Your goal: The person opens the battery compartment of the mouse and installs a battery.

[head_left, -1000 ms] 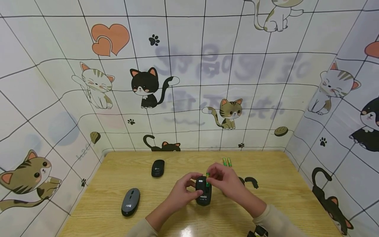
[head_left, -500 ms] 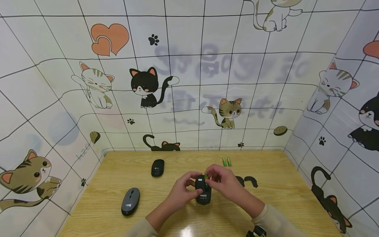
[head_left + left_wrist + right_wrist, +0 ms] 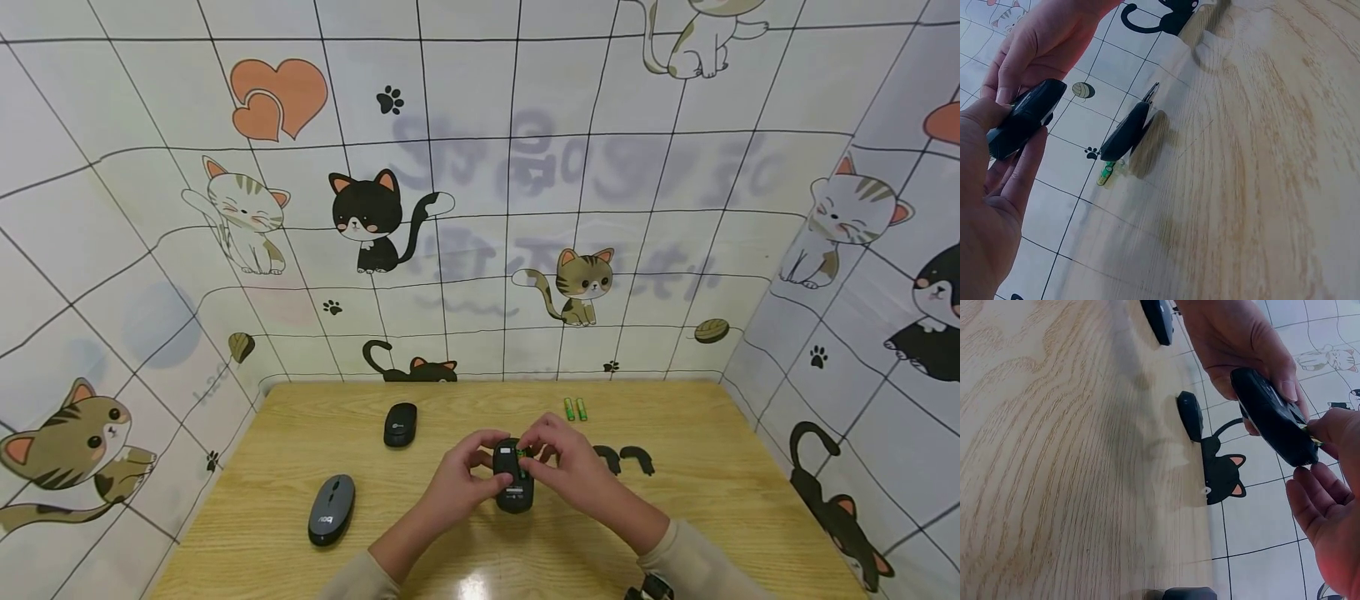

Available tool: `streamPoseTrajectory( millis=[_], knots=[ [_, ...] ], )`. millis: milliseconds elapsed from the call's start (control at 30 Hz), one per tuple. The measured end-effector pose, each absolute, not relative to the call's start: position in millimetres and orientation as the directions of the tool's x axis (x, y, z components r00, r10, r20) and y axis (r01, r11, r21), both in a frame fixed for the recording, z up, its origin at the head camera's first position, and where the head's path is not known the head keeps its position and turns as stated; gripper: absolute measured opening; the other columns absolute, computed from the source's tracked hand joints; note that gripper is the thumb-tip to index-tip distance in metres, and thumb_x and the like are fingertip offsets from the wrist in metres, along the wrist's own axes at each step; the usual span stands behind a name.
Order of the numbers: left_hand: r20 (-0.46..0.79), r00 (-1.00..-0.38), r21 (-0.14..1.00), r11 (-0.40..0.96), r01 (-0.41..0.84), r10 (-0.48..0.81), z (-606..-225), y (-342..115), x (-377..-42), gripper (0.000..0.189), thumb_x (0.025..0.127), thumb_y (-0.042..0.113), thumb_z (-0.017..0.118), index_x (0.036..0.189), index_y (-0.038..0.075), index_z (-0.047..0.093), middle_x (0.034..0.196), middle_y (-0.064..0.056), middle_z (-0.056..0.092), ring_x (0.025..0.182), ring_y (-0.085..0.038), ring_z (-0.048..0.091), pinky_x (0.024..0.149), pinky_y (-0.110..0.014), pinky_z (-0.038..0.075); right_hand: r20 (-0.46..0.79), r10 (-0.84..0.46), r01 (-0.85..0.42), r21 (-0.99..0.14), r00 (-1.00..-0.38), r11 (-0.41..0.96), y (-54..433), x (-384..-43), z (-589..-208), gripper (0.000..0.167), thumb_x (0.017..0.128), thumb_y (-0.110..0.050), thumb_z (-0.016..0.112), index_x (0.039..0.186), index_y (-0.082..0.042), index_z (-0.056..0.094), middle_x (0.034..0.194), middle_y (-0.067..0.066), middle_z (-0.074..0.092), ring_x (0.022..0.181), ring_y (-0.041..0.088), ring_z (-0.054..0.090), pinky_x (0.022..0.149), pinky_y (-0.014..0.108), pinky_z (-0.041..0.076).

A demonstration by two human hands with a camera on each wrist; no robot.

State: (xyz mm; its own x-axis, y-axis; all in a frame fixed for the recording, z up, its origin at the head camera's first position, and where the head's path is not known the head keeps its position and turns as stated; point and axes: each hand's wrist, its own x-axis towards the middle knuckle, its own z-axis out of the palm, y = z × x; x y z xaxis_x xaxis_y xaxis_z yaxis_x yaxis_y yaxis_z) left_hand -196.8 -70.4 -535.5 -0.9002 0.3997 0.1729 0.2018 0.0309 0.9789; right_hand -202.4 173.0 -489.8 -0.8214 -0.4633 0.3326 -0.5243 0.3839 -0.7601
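My left hand [image 3: 468, 475] holds a black computer mouse [image 3: 514, 498] with its underside facing up, thumb across the underside and fingers along the far side. In the right wrist view the mouse [image 3: 1263, 415] hangs above the table. A green battery [image 3: 521, 455] lies at the battery slot, mostly covered by fingers. My right hand [image 3: 570, 467] pinches it there with thumb and forefinger. The right wrist view shows that thumb on the battery's end [image 3: 1304, 427], with the other fingers below the mouse's end.
Two green batteries [image 3: 576, 409] lie at the back of the wooden table [image 3: 262, 517]. Curved dark covers [image 3: 637, 460] lie right of my right hand. A small black mouse [image 3: 401, 425] and a grey mouse [image 3: 331, 511] sit to the left. A cat-print sheet [image 3: 480, 192] stands behind.
The battery has gone from standing out of the slot to lying lower in it, under my right fingers. The held mouse has shifted slightly away from me.
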Motion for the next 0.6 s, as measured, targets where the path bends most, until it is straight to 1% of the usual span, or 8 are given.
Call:
streamPoseTrajectory(
  millis=[267,467,600],
  knots=[
    [0.175,-0.901,0.979,0.03,0.204,0.398,-533.6,-71.6,-195.7,0.054,0.1,0.007,0.083,0.149,0.019,0.065,0.138,-0.01,0.059,0.107,-0.023,0.073,0.08,-0.033,0.068,0.335,-0.465,-0.52,-0.776,-0.819,0.357,170.5,-202.5,-493.2,0.02,0.102,-0.01,0.082,0.114,-0.023,0.073,0.117,-0.002,0.063,0.109,0.018,0.065,0.09,0.04,0.065],
    [0.177,-0.9,0.979,0.023,0.202,0.398,-533.7,-71.6,-195.5,0.053,0.1,0.006,0.083,0.148,0.018,0.065,0.139,-0.011,0.059,0.107,-0.022,0.073,0.08,-0.033,0.068,0.329,-0.472,-0.502,-0.809,-0.818,0.306,169.4,-201.8,-494.7,0.018,0.104,-0.009,0.079,0.115,-0.022,0.073,0.119,0.001,0.064,0.113,0.021,0.067,0.093,0.039,0.065],
    [0.184,-0.901,0.979,0.012,0.205,0.393,-533.1,-71.8,-194.6,0.052,0.1,0.006,0.083,0.148,0.015,0.065,0.138,-0.013,0.059,0.106,-0.021,0.073,0.08,-0.032,0.068,0.332,-0.48,-0.496,-0.827,-0.812,0.267,168.8,-200.8,-493.3,0.017,0.104,-0.007,0.079,0.114,-0.018,0.072,0.121,0.003,0.065,0.115,0.023,0.067,0.095,0.038,0.065]
  ],
)
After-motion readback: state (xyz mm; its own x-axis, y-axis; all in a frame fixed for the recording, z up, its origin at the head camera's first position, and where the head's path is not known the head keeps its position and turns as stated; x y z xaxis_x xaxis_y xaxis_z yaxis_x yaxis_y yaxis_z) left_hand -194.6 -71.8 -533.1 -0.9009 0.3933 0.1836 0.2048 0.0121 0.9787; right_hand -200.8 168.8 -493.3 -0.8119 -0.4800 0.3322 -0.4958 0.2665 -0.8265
